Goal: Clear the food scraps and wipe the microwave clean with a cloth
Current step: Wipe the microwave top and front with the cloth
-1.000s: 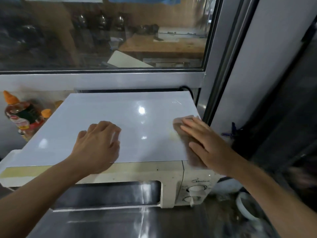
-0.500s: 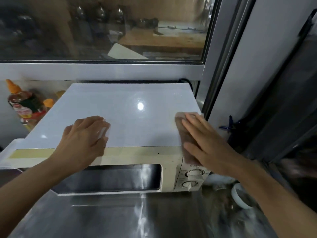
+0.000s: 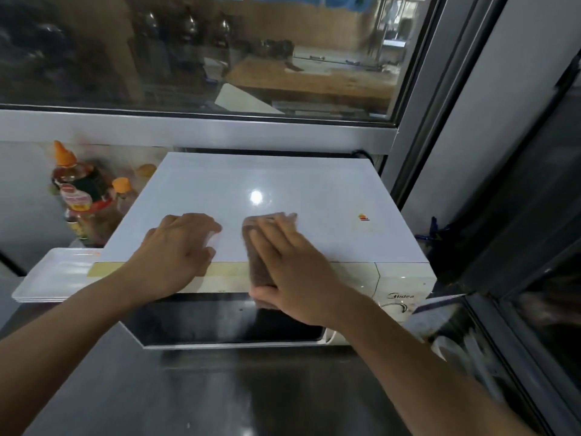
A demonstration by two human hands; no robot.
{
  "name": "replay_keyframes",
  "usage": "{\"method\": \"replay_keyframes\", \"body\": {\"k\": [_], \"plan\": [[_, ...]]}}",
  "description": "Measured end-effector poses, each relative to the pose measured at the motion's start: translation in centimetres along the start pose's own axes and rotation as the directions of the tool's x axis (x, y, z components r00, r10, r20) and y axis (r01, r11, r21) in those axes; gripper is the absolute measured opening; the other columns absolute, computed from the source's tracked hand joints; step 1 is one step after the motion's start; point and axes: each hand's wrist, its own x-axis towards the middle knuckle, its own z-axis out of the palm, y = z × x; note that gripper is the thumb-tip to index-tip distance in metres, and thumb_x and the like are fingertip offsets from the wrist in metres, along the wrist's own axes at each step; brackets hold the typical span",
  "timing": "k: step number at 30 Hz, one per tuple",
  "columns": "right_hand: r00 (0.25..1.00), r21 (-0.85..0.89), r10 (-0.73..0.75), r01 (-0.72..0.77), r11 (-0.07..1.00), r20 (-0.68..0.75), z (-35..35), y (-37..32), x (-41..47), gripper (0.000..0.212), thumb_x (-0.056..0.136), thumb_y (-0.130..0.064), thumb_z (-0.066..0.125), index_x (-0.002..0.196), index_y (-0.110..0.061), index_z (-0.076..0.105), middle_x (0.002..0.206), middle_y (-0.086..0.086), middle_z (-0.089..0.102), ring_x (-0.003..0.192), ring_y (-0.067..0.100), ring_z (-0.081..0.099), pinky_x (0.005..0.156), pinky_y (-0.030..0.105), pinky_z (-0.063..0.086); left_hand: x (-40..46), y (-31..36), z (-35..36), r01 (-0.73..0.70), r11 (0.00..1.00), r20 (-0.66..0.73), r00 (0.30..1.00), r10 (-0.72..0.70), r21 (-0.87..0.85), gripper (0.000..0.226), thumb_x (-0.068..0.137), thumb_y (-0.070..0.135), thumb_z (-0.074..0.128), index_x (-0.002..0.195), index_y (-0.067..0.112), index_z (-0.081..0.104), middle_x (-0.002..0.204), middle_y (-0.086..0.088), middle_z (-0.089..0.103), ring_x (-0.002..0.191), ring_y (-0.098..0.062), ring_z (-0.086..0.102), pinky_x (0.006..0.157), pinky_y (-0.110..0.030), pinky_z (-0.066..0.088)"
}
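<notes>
Microwave: white, glossy top with a bright light glare — dark glass door closed, cream front, standing on a steel counter under a window.
Cloth: brown, folded, lying on the microwave's top near the front edge and draping over onto the door.
Right hand: flat on the cloth, fingers straight, pressing it down.
Left hand: resting on the top just beside the cloth, fingers loosely bent, holding nothing.
Sticker: small, orange and red, on the top's right side — unreadable.
Writing: "Midea" on the control panel.
Sauce bottles: orange caps, left of the microwave; labels blurred.
</notes>
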Motion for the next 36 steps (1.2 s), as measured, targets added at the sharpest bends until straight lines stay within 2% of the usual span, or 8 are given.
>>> {"method": "replay_keyframes", "body": {"k": [5,9,12,16,19,24,30,36], "plan": [[0.997,0.146,0.042,-0.052,0.988,0.065,-1.1,3.0,-2.0,0.097,0.076,-0.076,0.043,0.15,-0.025,0.007,0.159,-0.008,0.003,0.146,0.016,0.003,0.116,0.04,0.013,-1.4,-2.8,-2.1,-0.026,0.998,-0.053,0.998,0.028,0.049,0.032,0.088,0.015,0.057,0.12,0.018,0.059,0.132,0.0,0.054,0.123,-0.026,0.045,0.106,-0.047,0.034],[0.956,0.113,0.213,-0.239,0.964,0.201,-1.9,6.8,-5.0,0.108,0.065,-0.089,0.022,0.149,-0.029,-0.008,0.155,-0.015,-0.02,0.142,0.006,-0.02,0.12,0.036,0.006,-2.8,-5.1,-3.1,0.066,0.99,-0.08,0.995,-0.056,0.127,0.033,0.086,0.018,0.058,0.119,0.02,0.059,0.13,0.0,0.052,0.121,-0.029,0.041,0.102,-0.05,0.034],[0.972,0.072,0.145,-0.161,0.984,0.184,-1.2,3.8,-2.5,0.109,0.066,-0.087,0.017,0.15,-0.022,-0.006,0.156,-0.009,-0.02,0.142,0.009,-0.023,0.12,0.036,0.006,-3.2,-5.7,-3.0,0.079,0.994,-0.078,0.994,-0.073,0.078,0.035,0.087,0.019,0.058,0.122,0.021,0.057,0.129,0.0,0.05,0.118,-0.029,0.042,0.101,-0.047,0.034],[0.997,0.112,-0.009,0.001,0.994,0.071,0.3,-4.0,4.9,0.099,0.075,-0.078,0.039,0.147,-0.017,0.007,0.158,0.001,0.001,0.145,0.026,-0.001,0.115,0.044,0.015,-3.4,-6.0,-3.0,0.068,0.997,-0.086,0.994,-0.066,0.026,0.036,0.089,0.022,0.057,0.125,0.021,0.056,0.132,0.001,0.047,0.119,-0.026,0.041,0.102,-0.046,0.035],[0.999,0.057,-0.05,0.049,0.997,0.018,0.9,-8.6,8.9,0.093,0.08,-0.072,0.043,0.147,-0.016,0.011,0.158,0.006,0.006,0.145,0.031,0.004,0.113,0.038,0.003,-3.5,-6.9,-3.2,0.067,0.997,-0.069,0.995,-0.07,-0.032,0.04,0.089,0.019,0.059,0.128,0.022,0.053,0.136,0.002,0.047,0.124,-0.024,0.04,0.106,-0.044,0.033],[0.994,0.111,-0.01,-0.002,0.994,0.105,0.3,-5.3,5.7,0.097,0.077,-0.076,0.038,0.149,-0.02,0.004,0.158,-0.005,-0.006,0.146,0.021,-0.004,0.116,0.042,0.014,-4.0,-8.9,-3.4,0.173,0.978,-0.129,0.974,-0.188,-0.117,0.04,0.086,0.023,0.064,0.125,0.021,0.054,0.134,0.0,0.049,0.124,-0.023,0.04,0.103,-0.038,0.033],[0.955,0.083,0.12,-0.148,0.985,0.272,-1.0,-2.7,4.3,0.122,0.055,-0.094,0.018,0.149,-0.022,-0.012,0.154,-0.009,-0.026,0.142,0.013,-0.025,0.118,0.036,0.004,-4.1,-9.7,-3.0,0.21,0.949,-0.11,0.964,-0.241,-0.236,0.042,0.083,0.025,0.068,0.122,0.026,0.052,0.127,0.005,0.052,0.098,-0.008,0.049,0.08,-0.022,0.04],[0.994,0.143,-0.073,0.062,0.988,0.075,0.7,-11.6,11.8,0.096,0.077,-0.069,0.05,0.146,-0.02,0.006,0.155,-0.002,-0.002,0.143,0.027,-0.002,0.116,0.04,0.009,-4.3,-10.5,-3.5,0.205,0.908,-0.071,0.966,-0.247,-0.364,0.038,0.088,0.015,0.061,0.123,0.026,0.051,0.122,0.004,0.058,0.105,-0.012,0.055,0.086,-0.027,0.045]]}}
